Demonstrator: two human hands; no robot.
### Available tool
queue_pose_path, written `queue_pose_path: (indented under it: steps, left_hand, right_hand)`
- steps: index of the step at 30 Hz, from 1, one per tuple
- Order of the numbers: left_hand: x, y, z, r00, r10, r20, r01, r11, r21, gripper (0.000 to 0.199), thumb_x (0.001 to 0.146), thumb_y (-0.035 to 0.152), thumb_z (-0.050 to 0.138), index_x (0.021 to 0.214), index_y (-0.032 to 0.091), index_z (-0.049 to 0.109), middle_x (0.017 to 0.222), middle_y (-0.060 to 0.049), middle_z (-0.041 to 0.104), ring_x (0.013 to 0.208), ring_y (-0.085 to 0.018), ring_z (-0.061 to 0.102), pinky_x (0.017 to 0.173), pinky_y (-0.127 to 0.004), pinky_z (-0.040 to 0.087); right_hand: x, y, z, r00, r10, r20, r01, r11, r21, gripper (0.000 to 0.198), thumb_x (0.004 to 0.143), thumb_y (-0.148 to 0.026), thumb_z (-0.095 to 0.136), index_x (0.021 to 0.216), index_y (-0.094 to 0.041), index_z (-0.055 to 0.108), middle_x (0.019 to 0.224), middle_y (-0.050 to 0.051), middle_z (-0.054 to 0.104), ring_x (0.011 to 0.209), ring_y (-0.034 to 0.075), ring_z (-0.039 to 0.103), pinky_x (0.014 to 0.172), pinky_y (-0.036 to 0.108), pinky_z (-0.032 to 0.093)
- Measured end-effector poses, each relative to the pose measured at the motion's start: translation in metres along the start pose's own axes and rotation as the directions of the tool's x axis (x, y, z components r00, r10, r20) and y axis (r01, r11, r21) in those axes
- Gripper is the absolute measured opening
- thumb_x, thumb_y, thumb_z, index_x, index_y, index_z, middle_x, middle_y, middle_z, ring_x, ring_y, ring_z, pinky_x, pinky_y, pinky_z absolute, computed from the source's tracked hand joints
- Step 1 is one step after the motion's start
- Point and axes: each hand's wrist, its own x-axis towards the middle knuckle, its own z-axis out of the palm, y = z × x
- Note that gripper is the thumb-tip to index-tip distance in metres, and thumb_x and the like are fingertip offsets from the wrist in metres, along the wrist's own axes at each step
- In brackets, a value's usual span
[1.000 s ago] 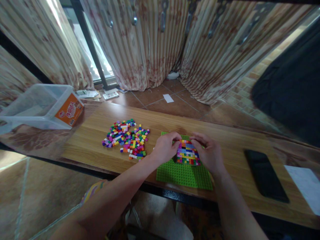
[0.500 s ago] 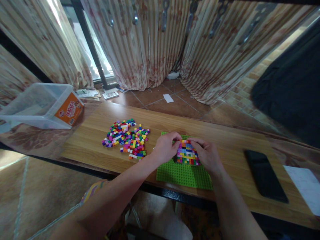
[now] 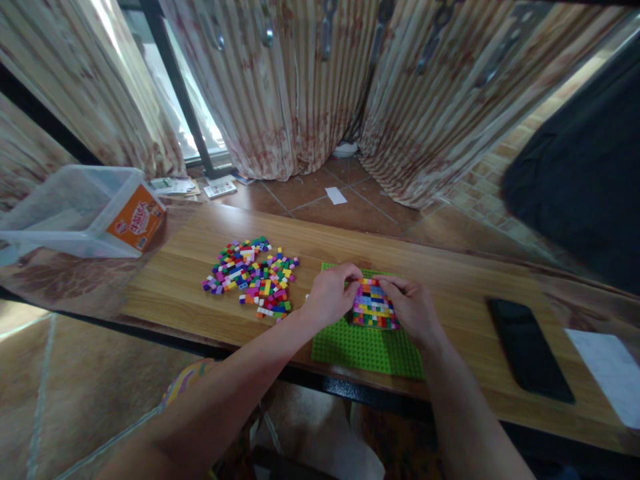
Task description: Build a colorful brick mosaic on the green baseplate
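A green studded baseplate [image 3: 367,353] lies near the table's front edge. On its upper half stands a block of multicoloured toy bricks [image 3: 374,308], built up in rows. My left hand [image 3: 334,290] is at the block's upper left corner, thumb and fingers bent together; whatever lies between the fingertips is hidden. From the right, my right hand [image 3: 413,307] curls round the block's upper right side, thumb and fingers touching the brick block near its top row. Loose bricks [image 3: 255,277] in many colours are spread to the left of the baseplate.
A clear plastic bin [image 3: 80,213] with an orange label stands at the far left. A black phone-like slab [image 3: 530,350] lies to the right on the wooden table [image 3: 450,287], with a white paper [image 3: 607,370] beyond it. Curtains [image 3: 290,87] hang behind.
Both hands stay at the top of the brick block with almost no movement. The whole view has shifted very slightly.
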Motion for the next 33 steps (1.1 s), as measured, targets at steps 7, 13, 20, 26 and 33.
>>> queue_pose_path:
  steps: [7,13,20,26,33]
  left_hand:
    - [-0.0001,0.0008,0.0000,1.000,0.001,-0.001,-0.001,1.000,-0.006,0.011,0.083,0.012,0.054,0.085,0.019,0.062,0.084,0.000,0.069,0.082,-0.015,0.063,0.077,-0.026,0.050]
    - [-0.0004,0.0020,-0.0005,1.000,0.005,-0.006,-0.005,1.000,-0.002,0.011,0.083,0.012,0.053,0.084,0.019,0.062,0.084,-0.001,0.069,0.083,-0.016,0.063,0.077,-0.027,0.050]
    - [-0.0002,-0.0027,0.0020,0.999,-0.033,-0.020,0.031,0.998,-0.055,0.011,0.082,0.012,0.054,0.083,0.019,0.064,0.081,0.001,0.069,0.080,-0.014,0.064,0.076,-0.025,0.050]
    - [0.0021,-0.0019,0.0048,0.995,-0.086,-0.051,0.077,0.984,-0.160,0.011,0.079,0.008,0.058,0.079,0.016,0.067,0.078,-0.001,0.070,0.076,-0.014,0.065,0.075,-0.025,0.050]
    - [0.0046,-0.0008,0.0080,0.978,-0.189,-0.087,0.167,0.962,-0.215,0.009,0.076,0.010,0.064,0.075,0.016,0.071,0.077,-0.002,0.073,0.072,-0.014,0.067,0.075,-0.027,0.053]
  right_hand:
    - [-0.0008,0.0006,0.0009,1.000,-0.030,0.004,0.030,0.999,-0.034,0.036,0.074,-0.046,0.062,0.090,-0.017,0.075,0.088,0.007,0.075,0.077,0.021,0.068,0.069,0.032,0.054]
    - [0.0013,0.0048,0.0015,0.999,-0.040,-0.008,0.040,0.999,-0.017,0.034,0.075,-0.047,0.063,0.090,-0.018,0.075,0.088,0.006,0.075,0.078,0.021,0.068,0.070,0.032,0.053]
    - [0.0014,0.0060,0.0021,0.998,-0.061,-0.007,0.061,0.998,-0.035,0.034,0.076,-0.047,0.062,0.089,-0.018,0.075,0.088,0.006,0.075,0.080,0.021,0.068,0.070,0.031,0.053]
    - [-0.0011,0.0028,0.0038,0.999,-0.041,-0.021,0.041,0.999,-0.030,0.035,0.077,-0.046,0.060,0.091,-0.018,0.075,0.091,0.007,0.075,0.084,0.022,0.068,0.069,0.032,0.054]
    - [-0.0021,0.0007,0.0047,0.998,-0.035,-0.045,0.033,0.998,-0.055,0.037,0.076,-0.048,0.059,0.090,-0.018,0.075,0.089,0.007,0.075,0.080,0.022,0.068,0.066,0.031,0.053]
